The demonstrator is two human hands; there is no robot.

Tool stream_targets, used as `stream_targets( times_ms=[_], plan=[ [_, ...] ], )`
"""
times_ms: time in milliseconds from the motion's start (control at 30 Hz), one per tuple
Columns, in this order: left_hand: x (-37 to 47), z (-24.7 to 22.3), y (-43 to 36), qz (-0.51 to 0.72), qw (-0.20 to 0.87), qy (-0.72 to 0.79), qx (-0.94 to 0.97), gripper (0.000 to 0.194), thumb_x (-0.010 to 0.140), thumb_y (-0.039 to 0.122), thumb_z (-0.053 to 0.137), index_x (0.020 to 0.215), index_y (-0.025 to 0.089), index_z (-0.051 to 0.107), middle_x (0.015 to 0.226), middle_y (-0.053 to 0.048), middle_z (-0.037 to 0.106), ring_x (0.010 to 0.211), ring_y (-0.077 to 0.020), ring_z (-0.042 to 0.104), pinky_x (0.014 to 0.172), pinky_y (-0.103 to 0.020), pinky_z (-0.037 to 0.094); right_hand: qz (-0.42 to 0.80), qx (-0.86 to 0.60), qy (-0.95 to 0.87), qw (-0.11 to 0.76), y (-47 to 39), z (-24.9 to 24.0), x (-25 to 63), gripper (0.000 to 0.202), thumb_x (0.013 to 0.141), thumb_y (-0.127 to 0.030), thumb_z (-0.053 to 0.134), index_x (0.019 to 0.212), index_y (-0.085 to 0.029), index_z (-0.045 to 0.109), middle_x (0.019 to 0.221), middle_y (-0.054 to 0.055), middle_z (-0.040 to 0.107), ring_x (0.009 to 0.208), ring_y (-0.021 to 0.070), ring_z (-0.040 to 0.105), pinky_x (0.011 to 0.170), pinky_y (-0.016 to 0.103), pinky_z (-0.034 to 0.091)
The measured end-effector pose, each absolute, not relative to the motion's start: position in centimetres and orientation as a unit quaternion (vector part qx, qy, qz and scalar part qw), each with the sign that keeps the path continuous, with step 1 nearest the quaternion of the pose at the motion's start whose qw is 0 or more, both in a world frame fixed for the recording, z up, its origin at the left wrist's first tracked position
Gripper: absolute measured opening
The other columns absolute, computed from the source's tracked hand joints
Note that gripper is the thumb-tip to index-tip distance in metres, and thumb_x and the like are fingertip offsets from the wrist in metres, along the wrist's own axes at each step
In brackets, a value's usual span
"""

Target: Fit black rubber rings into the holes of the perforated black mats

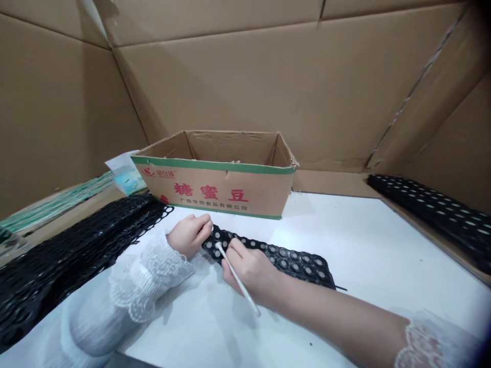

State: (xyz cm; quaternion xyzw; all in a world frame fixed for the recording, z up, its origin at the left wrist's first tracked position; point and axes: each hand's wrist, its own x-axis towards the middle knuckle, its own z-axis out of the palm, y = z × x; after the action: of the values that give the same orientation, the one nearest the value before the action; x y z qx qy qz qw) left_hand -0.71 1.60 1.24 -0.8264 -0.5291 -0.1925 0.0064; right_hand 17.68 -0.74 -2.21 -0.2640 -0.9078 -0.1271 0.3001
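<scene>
A black strip (295, 259) with rows of round, pale-centred cells lies slantwise on the white tabletop. My left hand (191, 234) is closed on its left end, fingers curled under and thumb along the edge. Between the fingers of my right hand (249, 268) is a slim white cotton swab (240, 283), its upper tip at the cells near the strip's left end. The swab's other end points down towards me. My right hand covers part of the strip's middle, and a thin black tail (340, 288) sticks out at its right end.
An open cardboard box (215, 190) with red lettering stands behind the strip. Black perforated strips (69, 250) are heaped at left, beside green-and-white strands (65, 199) and a tissue pack (128, 179). More black strips (433, 204) lie at right. Cardboard walls (249, 87) enclose the table.
</scene>
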Motion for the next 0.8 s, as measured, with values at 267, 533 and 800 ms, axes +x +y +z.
stream_targets(
  times_ms=[267,533,800],
  plan=[
    [-1.1,1.2,1.8,-0.201,-0.007,-0.524,-0.828,0.029,0.085,0.03,0.024,0.06,0.02,0.035,0.051,0.003,0.037,0.051,-0.0132,0.039,0.055,-0.025,0.031,-0.11,-0.258,-0.903,0.325,-0.9,-2.3,17.8,0.026,0.086,-0.024,0.03,0.07,-0.014,0.047,0.068,0.002,0.043,0.046,0.0078,0.039,0.034,0.022,0.026],
    [-0.4,1.6,1.2,-0.22,-0.069,-0.534,-0.813,0.029,0.083,0.031,0.026,0.057,0.019,0.031,0.048,0.004,0.034,0.046,-0.0101,0.033,0.049,-0.022,0.028,-0.147,-0.277,-0.894,0.32,-1.2,-2.2,17.5,0.025,0.087,-0.023,0.03,0.07,-0.015,0.046,0.067,0.002,0.047,0.042,0.0074,0.04,0.032,0.023,0.022],
    [0.2,1.4,0.6,-0.202,-0.062,-0.558,-0.803,0.027,0.084,0.032,0.022,0.06,0.02,0.027,0.05,0.004,0.032,0.048,-0.0116,0.034,0.051,-0.023,0.029,-0.165,-0.334,-0.89,0.263,-1.4,-2.3,16.5,0.022,0.088,-0.021,0.03,0.072,-0.016,0.043,0.068,0.001,0.049,0.039,0.0083,0.045,0.034,0.025,0.02]
  ],
)
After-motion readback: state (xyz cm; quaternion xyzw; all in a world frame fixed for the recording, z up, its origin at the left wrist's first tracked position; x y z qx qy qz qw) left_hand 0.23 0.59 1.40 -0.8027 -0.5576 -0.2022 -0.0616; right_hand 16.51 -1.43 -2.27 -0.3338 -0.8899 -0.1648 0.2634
